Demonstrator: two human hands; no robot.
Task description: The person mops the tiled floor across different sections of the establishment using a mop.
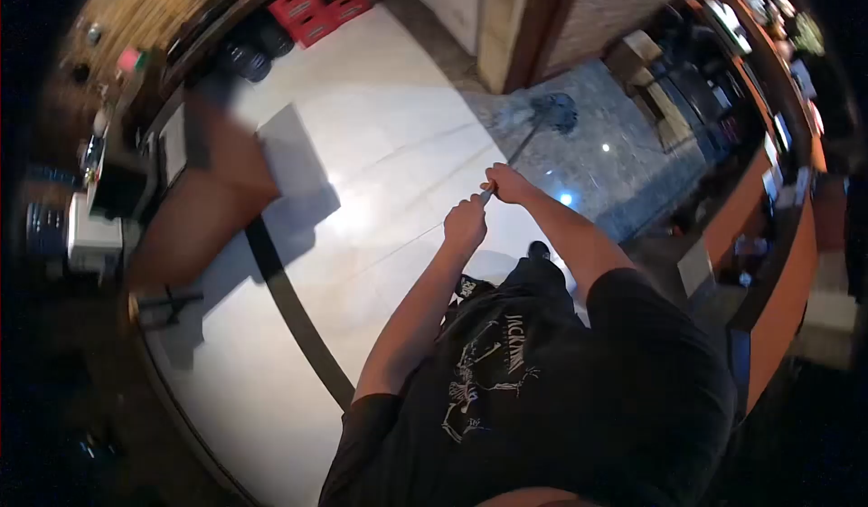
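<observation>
Both of my hands are closed round the long handle of a mop. My left hand [465,223] grips the handle's near end, close to my body. My right hand [510,184] holds it a little farther up, with a short piece of handle [486,195] showing between the two fists. From there the handle slants away to the dark mop head [554,113], which lies spread on the wet-looking grey floor [597,159] near a doorway post.
Red crates [312,14] stand at the back, with a large bottle [248,62] beside them. A blurred brown piece of furniture [203,208] is at the left. An orange-sided counter [779,303] runs along the right. A dark strip [298,317] crosses the pale floor [398,145].
</observation>
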